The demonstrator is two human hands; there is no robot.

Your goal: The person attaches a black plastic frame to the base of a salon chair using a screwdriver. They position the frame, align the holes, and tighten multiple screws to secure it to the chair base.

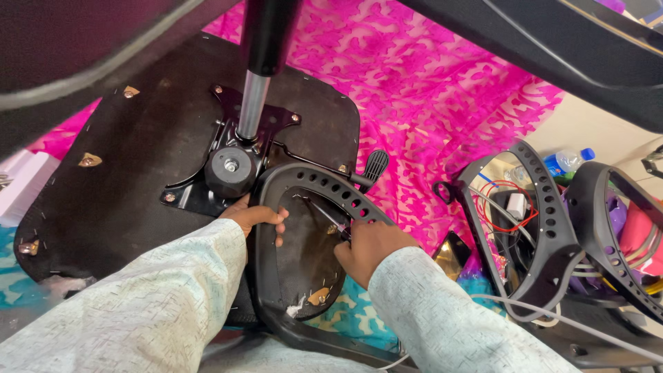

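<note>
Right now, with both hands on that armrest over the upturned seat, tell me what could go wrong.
1. The left hand grips the black armrest close to the metal seat mechanism; a slip could pinch fingers.
2. The right hand works a thin tool inside the armrest loop; it might skid into the seat underside.
3. Loose cables beside the spare armrests could snag a sleeve.

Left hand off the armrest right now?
No, the left hand grips the rim of the black perforated armrest that lies on the upturned seat base, beside the metal mounting plate.
</note>
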